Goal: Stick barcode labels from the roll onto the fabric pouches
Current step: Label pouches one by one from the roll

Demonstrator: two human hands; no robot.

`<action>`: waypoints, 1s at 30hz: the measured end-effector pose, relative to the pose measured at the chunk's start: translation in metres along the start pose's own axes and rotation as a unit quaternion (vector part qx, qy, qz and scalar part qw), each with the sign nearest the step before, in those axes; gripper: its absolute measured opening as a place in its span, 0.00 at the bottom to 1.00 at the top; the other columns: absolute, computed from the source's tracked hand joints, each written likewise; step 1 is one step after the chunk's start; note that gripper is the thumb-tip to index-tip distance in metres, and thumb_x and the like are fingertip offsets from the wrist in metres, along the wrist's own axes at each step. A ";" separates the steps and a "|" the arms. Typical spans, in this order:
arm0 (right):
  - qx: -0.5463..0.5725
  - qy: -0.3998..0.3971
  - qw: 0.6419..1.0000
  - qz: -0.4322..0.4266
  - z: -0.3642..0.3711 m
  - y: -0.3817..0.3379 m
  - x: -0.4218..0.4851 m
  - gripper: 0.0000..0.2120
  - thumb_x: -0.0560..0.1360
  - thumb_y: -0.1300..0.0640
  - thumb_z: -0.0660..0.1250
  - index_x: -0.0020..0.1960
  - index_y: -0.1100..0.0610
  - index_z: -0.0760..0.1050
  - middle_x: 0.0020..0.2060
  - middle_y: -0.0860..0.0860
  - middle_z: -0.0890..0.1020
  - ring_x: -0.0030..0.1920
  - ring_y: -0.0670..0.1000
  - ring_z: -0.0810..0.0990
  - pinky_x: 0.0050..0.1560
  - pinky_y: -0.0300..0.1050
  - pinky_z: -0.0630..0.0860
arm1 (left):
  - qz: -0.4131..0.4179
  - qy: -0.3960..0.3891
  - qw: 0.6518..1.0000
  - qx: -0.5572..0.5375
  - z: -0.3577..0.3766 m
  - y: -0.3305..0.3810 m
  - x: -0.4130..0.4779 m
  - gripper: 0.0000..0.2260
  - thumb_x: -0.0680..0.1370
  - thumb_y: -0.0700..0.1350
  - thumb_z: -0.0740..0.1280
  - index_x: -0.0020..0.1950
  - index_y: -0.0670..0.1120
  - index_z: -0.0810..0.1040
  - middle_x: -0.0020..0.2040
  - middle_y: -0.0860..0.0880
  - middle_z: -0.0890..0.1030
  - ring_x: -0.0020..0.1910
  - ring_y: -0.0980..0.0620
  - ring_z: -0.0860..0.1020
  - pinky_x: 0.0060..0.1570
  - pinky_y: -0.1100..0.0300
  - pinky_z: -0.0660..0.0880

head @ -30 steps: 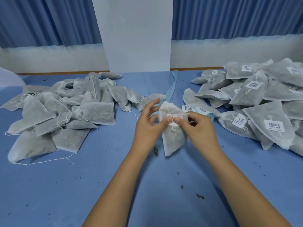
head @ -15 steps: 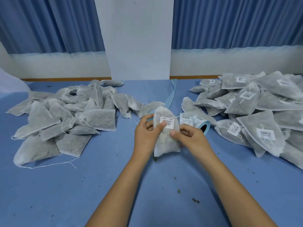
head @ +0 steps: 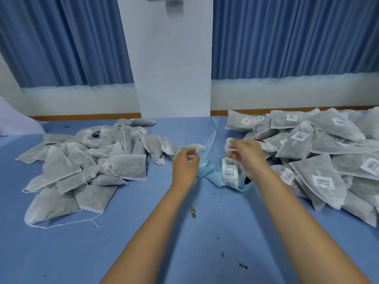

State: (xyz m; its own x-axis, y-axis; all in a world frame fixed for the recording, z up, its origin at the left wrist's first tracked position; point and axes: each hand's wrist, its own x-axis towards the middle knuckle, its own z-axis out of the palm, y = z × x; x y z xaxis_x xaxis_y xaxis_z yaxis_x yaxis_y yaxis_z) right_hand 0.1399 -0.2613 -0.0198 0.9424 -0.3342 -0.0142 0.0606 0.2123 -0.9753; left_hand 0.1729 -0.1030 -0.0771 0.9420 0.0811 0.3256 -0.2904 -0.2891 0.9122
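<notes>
Head view. Label roll (head: 231, 173) on its side on the blue table (head: 61, 253), white labels facing outward, each with a barcode and a line of print beneath, too small to read. Blue backing strip (head: 212, 134) trailing away behind the roll. Left hand (head: 185, 167) just left of the roll, fingers loosely curled, nothing visibly held. Right hand (head: 247, 155) above the roll's right edge, fingers blurred against something white; grip impossible to tell. Unlabelled pouches (head: 92, 162) heaped well left of the roll. Labelled pouches (head: 320, 160) heaped just right of it, barcode stickers up. Green crumbs (head: 193, 212) in front of the roll.
</notes>
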 end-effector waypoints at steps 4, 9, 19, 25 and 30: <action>-0.109 -0.058 0.989 -0.084 0.017 0.044 -0.023 0.08 0.76 0.69 0.60 0.40 0.63 0.75 0.28 0.55 0.77 0.19 0.49 0.69 0.19 0.37 0.64 | 0.031 -0.009 0.980 0.195 -0.009 -0.033 0.011 0.14 0.80 0.39 0.61 0.66 0.41 0.72 0.65 0.45 0.74 0.61 0.45 0.74 0.57 0.55 0.71; -0.199 -0.157 0.963 -0.092 0.029 0.093 -0.040 0.09 0.76 0.67 0.62 0.39 0.57 0.76 0.24 0.51 0.75 0.19 0.47 0.69 0.22 0.37 0.66 | 0.081 -0.057 0.930 0.354 -0.011 -0.047 0.039 0.17 0.82 0.39 0.57 0.72 0.43 0.68 0.70 0.45 0.70 0.65 0.44 0.70 0.57 0.50 0.70; -0.293 -0.183 0.938 -0.030 0.029 0.111 -0.028 0.08 0.74 0.64 0.61 0.40 0.57 0.77 0.26 0.50 0.77 0.19 0.42 0.70 0.24 0.33 0.68 | 0.001 -0.074 0.914 0.399 -0.004 -0.060 0.074 0.15 0.82 0.41 0.59 0.67 0.38 0.69 0.62 0.39 0.74 0.61 0.38 0.73 0.57 0.47 0.71; -0.278 -0.185 0.943 -0.006 0.028 0.110 -0.028 0.06 0.75 0.64 0.61 0.42 0.61 0.77 0.28 0.52 0.78 0.22 0.46 0.71 0.21 0.35 0.66 | -0.036 -0.052 0.881 0.470 -0.004 -0.060 0.071 0.17 0.80 0.49 0.62 0.63 0.40 0.73 0.62 0.41 0.72 0.60 0.41 0.73 0.55 0.51 0.70; -0.245 -0.166 0.955 -0.026 0.026 0.108 -0.027 0.07 0.75 0.65 0.62 0.40 0.61 0.77 0.31 0.54 0.79 0.27 0.45 0.76 0.33 0.39 0.77 | -0.010 -0.026 0.857 0.515 -0.009 -0.065 0.058 0.13 0.78 0.49 0.62 0.57 0.42 0.70 0.56 0.44 0.78 0.57 0.44 0.73 0.56 0.51 0.63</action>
State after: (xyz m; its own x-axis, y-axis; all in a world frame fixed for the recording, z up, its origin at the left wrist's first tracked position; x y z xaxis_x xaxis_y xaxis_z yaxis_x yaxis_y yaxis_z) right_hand 0.1296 -0.2059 -0.1187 0.9996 -0.0066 0.0283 0.0253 -0.2786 -0.9601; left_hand 0.2448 -0.0710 -0.1157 0.9590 0.0618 0.2765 0.0038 -0.9786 0.2055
